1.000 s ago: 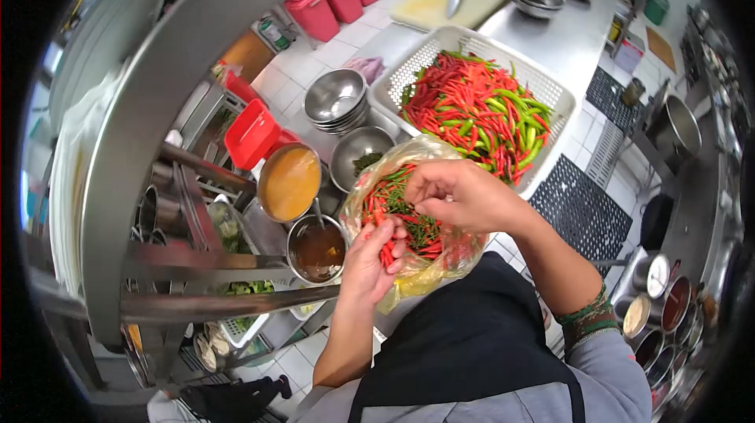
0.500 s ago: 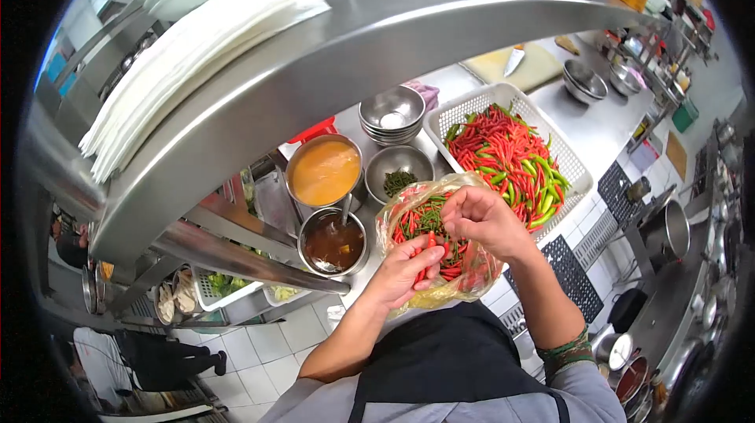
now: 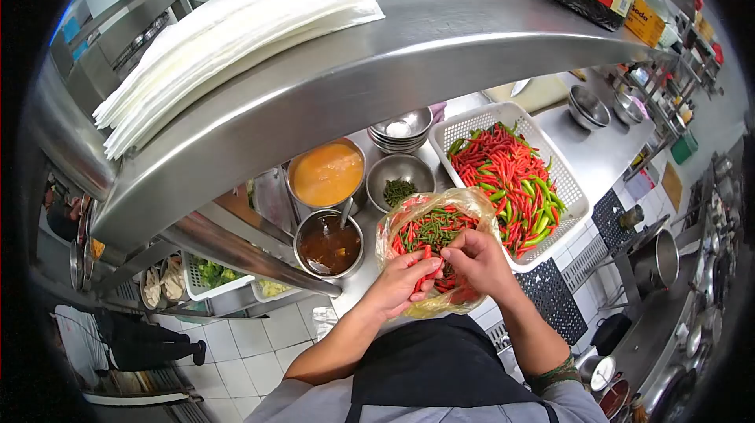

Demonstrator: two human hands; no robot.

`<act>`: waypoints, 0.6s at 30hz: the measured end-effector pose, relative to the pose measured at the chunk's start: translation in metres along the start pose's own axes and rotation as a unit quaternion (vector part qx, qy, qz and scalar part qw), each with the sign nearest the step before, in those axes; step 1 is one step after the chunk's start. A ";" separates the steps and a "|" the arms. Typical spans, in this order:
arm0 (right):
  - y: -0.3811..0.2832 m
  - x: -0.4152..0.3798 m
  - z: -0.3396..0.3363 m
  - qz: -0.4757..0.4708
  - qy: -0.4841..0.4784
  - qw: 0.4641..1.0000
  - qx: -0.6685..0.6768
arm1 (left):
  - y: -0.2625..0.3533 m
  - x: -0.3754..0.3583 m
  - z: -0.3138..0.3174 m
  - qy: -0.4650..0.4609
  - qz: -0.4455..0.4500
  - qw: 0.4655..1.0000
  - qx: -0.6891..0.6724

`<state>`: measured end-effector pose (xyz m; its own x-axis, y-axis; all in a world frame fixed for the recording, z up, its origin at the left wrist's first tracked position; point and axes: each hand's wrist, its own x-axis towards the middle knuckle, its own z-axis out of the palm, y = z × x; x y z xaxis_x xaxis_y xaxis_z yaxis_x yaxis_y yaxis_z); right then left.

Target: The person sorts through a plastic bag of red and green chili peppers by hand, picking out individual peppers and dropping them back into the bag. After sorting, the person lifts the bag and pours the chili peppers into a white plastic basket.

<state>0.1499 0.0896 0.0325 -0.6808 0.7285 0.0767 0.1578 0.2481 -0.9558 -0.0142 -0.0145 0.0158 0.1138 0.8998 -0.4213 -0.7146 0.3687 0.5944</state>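
My left hand (image 3: 405, 281) is closed around red chili peppers (image 3: 421, 267), low over the near side of a clear plastic bag (image 3: 478, 207). Close beside it, my right hand (image 3: 477, 263) has thumb and forefinger pinched together near the tips of the held peppers. Whatever lies between those fingertips is too small to make out. Inside the bag are many red chilies (image 3: 409, 233) with green stems. A steel bowl (image 3: 425, 179) behind the bag holds a small heap of green stems (image 3: 399, 192).
A white perforated basket (image 3: 580, 207) of red and green chilies stands at the right. Pots of orange liquid (image 3: 326, 175) and dark brown liquid (image 3: 329, 244) sit to the left. A steel shelf (image 3: 440, 49) with white napkins (image 3: 244, 45) overhangs the counter. Another person (image 3: 134, 340) is at lower left.
My right hand has come down from above the bag to beside my left hand, its fingertips now near the held chilies. The camera view has shifted slightly.
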 end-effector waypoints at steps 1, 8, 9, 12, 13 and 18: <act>-0.011 -0.002 0.003 -0.080 0.048 0.982 -0.164 | -0.001 0.001 0.000 0.009 -0.001 1.000 -0.011; -0.003 0.040 0.001 -0.123 0.053 0.942 -0.307 | 0.006 0.007 -0.002 0.026 0.025 0.997 -0.065; 0.000 0.048 0.000 -0.125 0.050 0.939 -0.316 | 0.006 0.006 -0.002 0.021 0.026 0.997 -0.072; 0.019 0.069 0.009 -0.112 0.028 0.926 -0.360 | 0.005 0.006 -0.003 -0.009 0.032 0.996 -0.082; 0.021 0.073 0.012 -0.094 0.021 0.921 -0.377 | 0.004 0.006 -0.005 -0.021 0.034 0.996 -0.084; 0.002 0.058 0.007 -0.080 0.002 0.922 -0.380 | 0.005 0.002 -0.009 -0.080 0.049 0.984 -0.154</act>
<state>0.1058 0.1281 0.0327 -0.7362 0.6458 0.2025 0.5118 0.7269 -0.4579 -0.0242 -0.0131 0.0116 0.1230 0.9617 -0.2449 -0.9003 0.2120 0.3802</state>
